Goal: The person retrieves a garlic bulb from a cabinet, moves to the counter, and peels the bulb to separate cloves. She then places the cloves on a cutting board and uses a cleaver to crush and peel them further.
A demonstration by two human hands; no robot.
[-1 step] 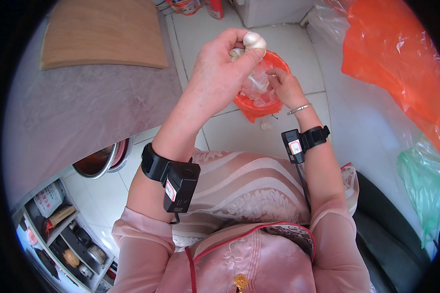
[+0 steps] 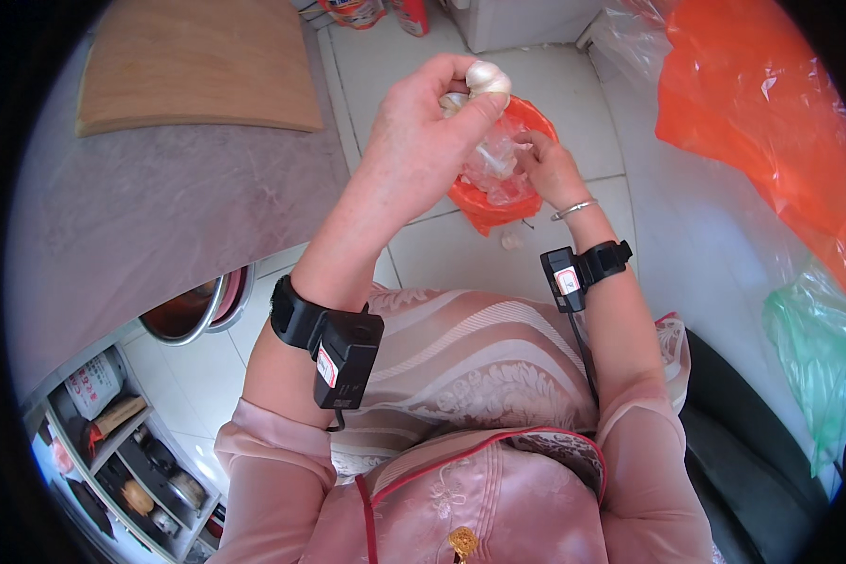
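Observation:
A white garlic bulb (image 2: 488,81) is pinched between the thumb and fingers of my left hand (image 2: 423,122), above the far side of a red-lined bin. A second pale, rounded piece (image 2: 454,101) shows under those fingers, partly hidden by them. My right hand (image 2: 552,172) hangs over the bin's right side, thumb and fingertips drawn together; what they hold, if anything, cannot be made out. The bin (image 2: 480,209) stands on the floor, its red bag folded over the rim. Crumpled clear plastic (image 2: 509,191) and pale scraps lie inside it.
A wooden board (image 2: 197,66) lies on the grey counter (image 2: 207,188) at left. Metal bowls (image 2: 183,329) sit below its edge, beside a stocked shelf (image 2: 127,442). Orange (image 2: 752,103) and green (image 2: 808,348) plastic bags are at right. A pale scrap (image 2: 510,240) lies on the floor tiles.

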